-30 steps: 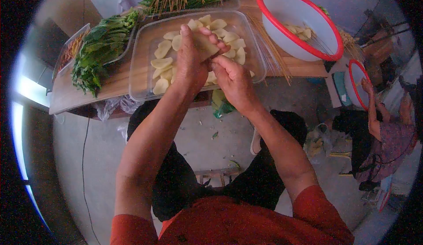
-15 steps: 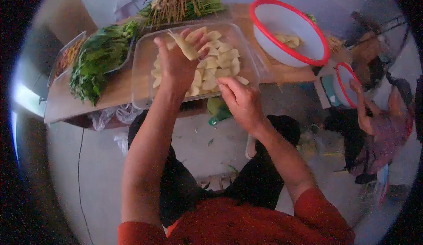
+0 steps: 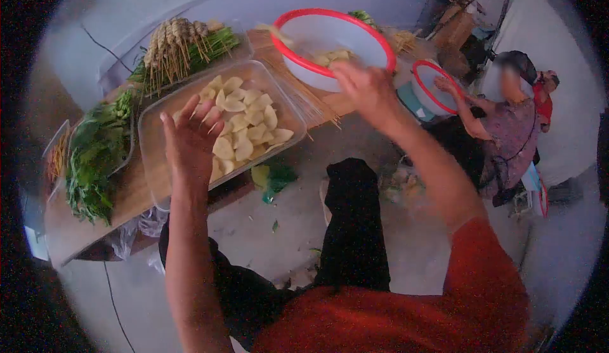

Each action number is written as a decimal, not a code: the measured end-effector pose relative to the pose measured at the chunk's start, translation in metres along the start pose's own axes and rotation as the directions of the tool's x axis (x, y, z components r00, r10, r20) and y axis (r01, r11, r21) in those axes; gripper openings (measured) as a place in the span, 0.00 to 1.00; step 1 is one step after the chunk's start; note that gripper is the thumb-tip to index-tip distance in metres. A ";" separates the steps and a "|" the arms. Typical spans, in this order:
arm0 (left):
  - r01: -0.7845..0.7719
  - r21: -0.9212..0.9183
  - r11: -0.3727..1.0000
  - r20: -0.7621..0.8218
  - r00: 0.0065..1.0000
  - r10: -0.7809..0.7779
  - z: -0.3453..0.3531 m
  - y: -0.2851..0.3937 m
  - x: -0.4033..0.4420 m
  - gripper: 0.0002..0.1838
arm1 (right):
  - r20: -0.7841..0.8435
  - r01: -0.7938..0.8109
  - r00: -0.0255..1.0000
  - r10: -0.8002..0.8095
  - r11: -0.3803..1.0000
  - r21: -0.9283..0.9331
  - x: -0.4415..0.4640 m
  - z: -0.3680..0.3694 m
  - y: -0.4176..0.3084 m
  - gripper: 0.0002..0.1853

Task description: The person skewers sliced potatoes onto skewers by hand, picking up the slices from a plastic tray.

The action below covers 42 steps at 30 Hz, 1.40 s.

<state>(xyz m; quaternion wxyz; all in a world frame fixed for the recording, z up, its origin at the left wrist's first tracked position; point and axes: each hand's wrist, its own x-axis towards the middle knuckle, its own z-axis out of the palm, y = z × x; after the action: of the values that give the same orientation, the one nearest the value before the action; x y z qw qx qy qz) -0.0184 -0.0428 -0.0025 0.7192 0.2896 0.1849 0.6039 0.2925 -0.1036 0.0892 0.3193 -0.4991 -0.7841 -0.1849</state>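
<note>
My left hand [image 3: 195,143] is open, palm up and fingers spread, above a clear plastic tray [image 3: 149,143]. In the tray lies a loose heap of pale slices [image 3: 244,127], which look like potato. My right hand [image 3: 371,93] is closed at the near side of a white basin [image 3: 368,39] with a red rim. It pinches a thin skewer, mostly lost in blur. A pale slice [image 3: 277,34] at the skewer's far end shows over the basin's left rim. More pale slices [image 3: 333,56] lie inside the basin.
Leafy greens [image 3: 98,156] fill a container at left. Behind them are wrapped skewers [image 3: 174,42] on green stalks. Bare skewers [image 3: 304,99] lie between tray and basin. At right, a seated person [image 3: 507,118] reaches into another red-rimmed basin [image 3: 434,86].
The skewered slice has left my left palm; my right hand has carried it right, to the basin. My left hand is now empty. The view has turned to the right.
</note>
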 end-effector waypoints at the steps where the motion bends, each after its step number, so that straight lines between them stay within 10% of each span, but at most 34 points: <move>1: 0.003 0.003 1.000 0.016 1.000 -0.003 -0.001 0.002 0.000 0.37 | -0.002 -0.001 1.000 0.001 1.000 -0.006 0.006 -0.002 0.018 0.07; 9: 0.010 0.049 0.999 -0.039 0.999 -0.008 0.005 0.009 -0.011 0.33 | 0.394 -0.133 0.859 0.328 0.885 -0.447 0.012 0.053 0.154 0.12; 15: 0.002 0.028 1.000 -0.022 1.000 -0.001 -0.001 0.014 -0.011 0.33 | 0.347 0.161 0.937 0.029 0.848 -0.504 0.000 0.074 0.175 0.08; 20: -0.015 0.012 1.000 -0.025 1.000 0.016 0.001 0.017 -0.010 0.31 | 0.394 0.014 0.919 -0.004 1.000 -0.023 0.040 0.026 0.067 0.13; 21: -0.008 0.009 1.000 -0.018 1.000 0.009 0.003 0.019 -0.011 0.31 | 0.511 -0.427 0.846 0.152 0.769 0.477 0.036 0.025 0.040 0.11; 22: -0.016 0.043 0.999 -0.025 1.000 0.017 0.007 0.020 -0.012 0.31 | 0.602 -0.529 0.798 -0.012 0.466 0.710 0.034 0.014 -0.004 0.18; 26: 0.007 0.054 0.998 0.106 0.994 -0.013 0.000 0.015 -0.010 0.30 | 0.434 -0.654 0.739 -0.515 -0.394 0.646 0.007 -0.018 -0.151 0.25; 42: 0.040 0.044 0.998 0.004 0.999 -0.040 -0.012 0.021 -0.010 0.28 | 0.324 -0.310 0.941 0.096 -0.136 0.941 -0.058 0.057 -0.252 0.20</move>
<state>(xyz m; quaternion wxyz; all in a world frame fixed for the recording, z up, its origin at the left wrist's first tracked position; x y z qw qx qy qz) -0.0432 -0.0481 0.0011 0.7252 0.3030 0.2019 0.5844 0.0643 -0.2162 0.0153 0.5486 -0.2259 -0.5942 0.5431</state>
